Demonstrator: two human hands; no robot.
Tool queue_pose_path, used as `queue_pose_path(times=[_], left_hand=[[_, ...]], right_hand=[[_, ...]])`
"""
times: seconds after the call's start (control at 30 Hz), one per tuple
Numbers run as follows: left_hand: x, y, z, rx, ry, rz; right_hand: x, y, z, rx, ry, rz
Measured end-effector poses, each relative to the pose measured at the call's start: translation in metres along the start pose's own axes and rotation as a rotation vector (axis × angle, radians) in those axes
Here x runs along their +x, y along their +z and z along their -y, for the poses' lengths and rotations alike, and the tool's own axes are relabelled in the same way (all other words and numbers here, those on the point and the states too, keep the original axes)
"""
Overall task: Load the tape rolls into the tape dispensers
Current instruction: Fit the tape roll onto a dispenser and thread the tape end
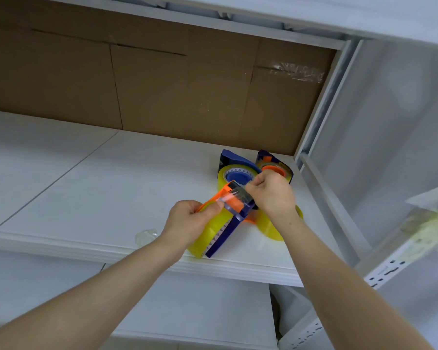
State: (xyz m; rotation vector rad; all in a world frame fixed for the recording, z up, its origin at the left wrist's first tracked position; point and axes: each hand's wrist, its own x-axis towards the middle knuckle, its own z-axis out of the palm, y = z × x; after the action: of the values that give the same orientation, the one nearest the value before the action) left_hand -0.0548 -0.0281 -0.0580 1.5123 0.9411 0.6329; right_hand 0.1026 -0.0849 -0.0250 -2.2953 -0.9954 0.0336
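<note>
on the shelf front: a dark blue dispenser (223, 238) with a yellow tape roll (208, 236) in it was held just above the white shelf (111, 185), near its front edge.
left grip (187, 223): fingers curled round the dispenser and its roll from the left, thumb pressed on the orange flap (234, 205).
right grip (271, 193): fingers bunched at the dispenser's head, seemingly pinching the clear tape end (234, 195) that lay across the flap; the fingertips were hidden.
step: the roll looked seated, so this was threading, bringing the loose end to the cutter.
next move: it would call for pulling the end taut and flat over the flap to the teeth, without letting it fold onto itself.
spare roll (273, 229): it lay on the shelf under the right wrist, just beside the held dispenser, not yet loaded.
behind: a blue-hubbed dispenser (232, 160) and an orange-hubbed dispenser (276, 162) stood side by side at the back right, both carrying rolls.
in the way: those two crowded the right grip's far side; a crumpled tape scrap (146, 236) lay left of the left wrist; cardboard (162, 84) lined the back.
</note>
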Motion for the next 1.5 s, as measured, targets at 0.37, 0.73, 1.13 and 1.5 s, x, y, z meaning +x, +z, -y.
queue_pose_path(times=[0.37, 0.73, 1.13, 1.5], left_hand=[[0.017, -0.026, -0.009, 0.373, -0.08, -0.013], [0.022, -0.018, -0.016, 0.861, 0.529, 0.198], [0.038, -0.016, -0.018, 0.944, 0.397, 0.277], [0.027, -0.015, -0.031, 0.972, 0.281, 0.35]], right_hand=[[-0.003, 0.025, 0.007, -0.039, -0.057, 0.051], [0.003, 0.025, 0.011, 0.056, 0.013, 0.05], [0.004, 0.025, 0.016, 0.064, 0.0, 0.027], [0.007, 0.029, 0.013, -0.084, -0.032, 0.063]])
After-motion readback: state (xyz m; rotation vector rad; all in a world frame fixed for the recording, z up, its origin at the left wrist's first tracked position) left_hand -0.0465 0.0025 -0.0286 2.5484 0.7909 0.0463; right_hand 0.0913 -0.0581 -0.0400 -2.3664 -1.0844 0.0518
